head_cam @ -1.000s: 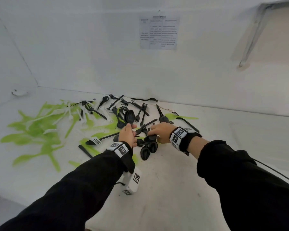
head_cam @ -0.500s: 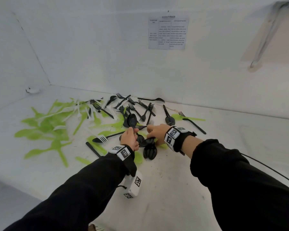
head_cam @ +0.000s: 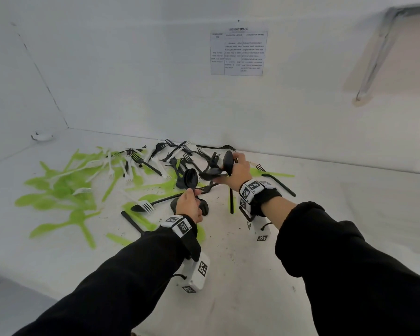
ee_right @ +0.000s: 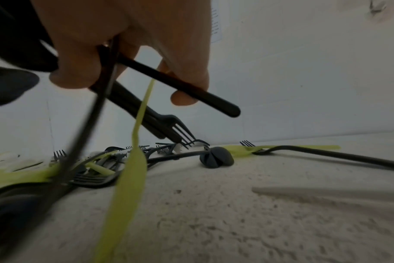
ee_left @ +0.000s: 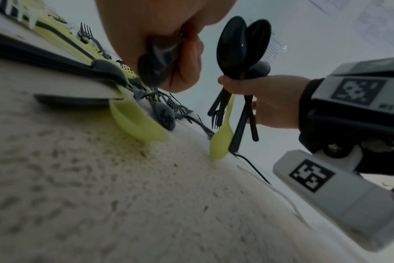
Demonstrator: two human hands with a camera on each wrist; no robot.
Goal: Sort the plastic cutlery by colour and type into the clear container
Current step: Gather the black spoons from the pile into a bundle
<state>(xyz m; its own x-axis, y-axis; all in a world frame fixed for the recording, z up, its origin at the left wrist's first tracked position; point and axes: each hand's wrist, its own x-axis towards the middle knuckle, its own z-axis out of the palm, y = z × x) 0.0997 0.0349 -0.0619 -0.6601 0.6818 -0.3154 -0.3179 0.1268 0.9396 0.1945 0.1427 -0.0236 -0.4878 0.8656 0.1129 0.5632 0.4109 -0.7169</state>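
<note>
Gripping black spoons (head_cam: 216, 167) above the pile — right hand (head_cam: 238, 170); left hand (head_cam: 188, 204) likewise.

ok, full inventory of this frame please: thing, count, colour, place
black spoons: a few, black, gripped in right hand, bowls up
green spoon: one, lime green, caught in that same bundle, bowl hanging down
black fork: one, black, also in that bundle, tines down
black spoons, left bunch: at least two, black, gripped in left hand
cutlery pile: many, black, white and green forks and spoons, mixed on the white surface
green spoons: many, lime green, spread at left
printed sheet: one, white, on back wall
left hand: one, above the surface
right hand: one, raised
</note>
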